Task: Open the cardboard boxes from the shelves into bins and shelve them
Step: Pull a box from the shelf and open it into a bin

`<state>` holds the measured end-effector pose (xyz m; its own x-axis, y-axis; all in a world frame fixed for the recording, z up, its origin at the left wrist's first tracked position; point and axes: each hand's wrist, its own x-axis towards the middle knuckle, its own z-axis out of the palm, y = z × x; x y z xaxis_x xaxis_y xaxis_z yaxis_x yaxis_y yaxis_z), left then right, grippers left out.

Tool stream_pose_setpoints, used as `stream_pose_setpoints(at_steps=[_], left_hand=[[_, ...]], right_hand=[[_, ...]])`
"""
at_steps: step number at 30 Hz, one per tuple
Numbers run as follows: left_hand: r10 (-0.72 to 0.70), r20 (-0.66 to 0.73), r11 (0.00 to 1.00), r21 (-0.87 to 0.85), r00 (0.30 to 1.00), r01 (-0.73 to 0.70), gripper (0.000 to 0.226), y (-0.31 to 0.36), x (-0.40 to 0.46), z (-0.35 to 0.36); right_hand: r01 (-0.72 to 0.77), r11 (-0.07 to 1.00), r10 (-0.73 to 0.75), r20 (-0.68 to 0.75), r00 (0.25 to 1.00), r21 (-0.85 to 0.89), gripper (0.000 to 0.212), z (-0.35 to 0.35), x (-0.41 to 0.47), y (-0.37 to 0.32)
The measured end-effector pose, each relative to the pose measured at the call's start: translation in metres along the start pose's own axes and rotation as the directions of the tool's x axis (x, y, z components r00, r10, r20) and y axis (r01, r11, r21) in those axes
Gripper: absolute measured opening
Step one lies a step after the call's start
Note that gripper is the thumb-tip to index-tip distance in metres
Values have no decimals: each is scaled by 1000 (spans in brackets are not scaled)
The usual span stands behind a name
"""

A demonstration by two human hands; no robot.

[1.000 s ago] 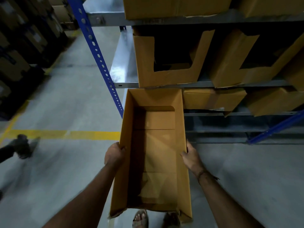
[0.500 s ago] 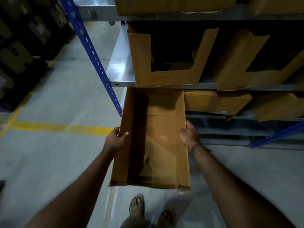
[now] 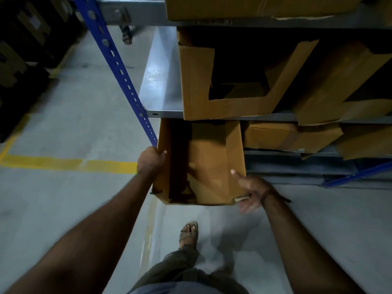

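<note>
Two hands hold one open box (image 3: 214,164). The left hand (image 3: 149,161) grasps the box's left wall, fingers curled over the top edge with their tips inside. The right hand (image 3: 251,188) lies flat against the near right corner, thumb stretched up along the right wall, fingers straight and spread under the corner, pressing rather than clenching. Between the two grips the box lies with its open top up; its far end is tucked under the edge of the shelf (image 3: 161,90) ahead of the hands, and its near end hangs out over the floor (image 3: 63,209). A torn flap shows at the near edge by the right hand. Just beyond the left grip a blue perforated post (image 3: 118,68) slants up and away. Above the hands, on the shelf, sits a cut bin (image 3: 229,109) with a large opening in its front, and to the right of it another cut bin (image 3: 339,85). Right of the right grip, on the lower level, lie closed boxes (image 3: 290,135), one with tape across it. Above all of these a further box (image 3: 244,7) rests on a top shelf. Left of the left grip a yellow line (image 3: 70,164) crosses the floor. Below the hands a sandalled foot (image 3: 188,232) stands on the floor.
</note>
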<state>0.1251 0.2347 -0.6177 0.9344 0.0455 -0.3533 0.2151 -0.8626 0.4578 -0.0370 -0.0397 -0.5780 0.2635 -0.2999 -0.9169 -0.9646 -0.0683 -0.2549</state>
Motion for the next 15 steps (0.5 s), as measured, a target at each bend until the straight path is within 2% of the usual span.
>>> stream_pose_setpoints(at_steps=[1, 3, 5, 7, 8, 9, 10, 11, 12, 13, 15], left_hand=[[9, -3, 1000, -26, 1000, -9, 47, 1, 7, -1], [18, 27, 982, -188, 999, -13, 61, 0, 18, -6], [-49, 154, 942, -321, 987, 96, 84, -1, 24, -17], [-154, 368, 958, -170, 917, 229, 92, 0, 25, -31], [-208, 459, 957, -86, 864, 276, 90, 0, 26, -36], [-229, 530, 946, -75, 816, 314, 86, -2, 29, -38], [-206, 586, 922, -151, 783, 356, 80, -4, 31, -38], [-150, 620, 868, -290, 770, 403, 73, -4, 33, -38], [-88, 613, 785, -443, 785, 433, 66, -5, 37, -35], [-46, 568, 698, -570, 822, 433, 60, -3, 41, -33], [-37, 456, 610, -695, 889, 382, 49, 6, 49, -28]], right_hand=[[15, 992, -17, 20, 1000, 127, 87, 4, 8, -1], [92, 962, -78, -65, 995, 257, 72, 8, 16, -11], [188, 915, -149, -132, 980, 357, 64, 7, 21, -23], [255, 870, -199, -173, 965, 423, 58, 8, 27, -34], [293, 842, -222, -203, 954, 454, 48, 10, 32, -40], [342, 813, -250, -249, 936, 470, 41, 13, 37, -45], [393, 788, -276, -299, 914, 474, 47, 17, 39, -49], [437, 776, -302, -341, 890, 454, 67, 21, 45, -54], [472, 764, -335, -355, 873, 440, 93, 23, 49, -58], [500, 752, -381, -336, 861, 429, 102, 24, 54, -63], [533, 766, -449, -294, 844, 359, 71, 19, 64, -70]])
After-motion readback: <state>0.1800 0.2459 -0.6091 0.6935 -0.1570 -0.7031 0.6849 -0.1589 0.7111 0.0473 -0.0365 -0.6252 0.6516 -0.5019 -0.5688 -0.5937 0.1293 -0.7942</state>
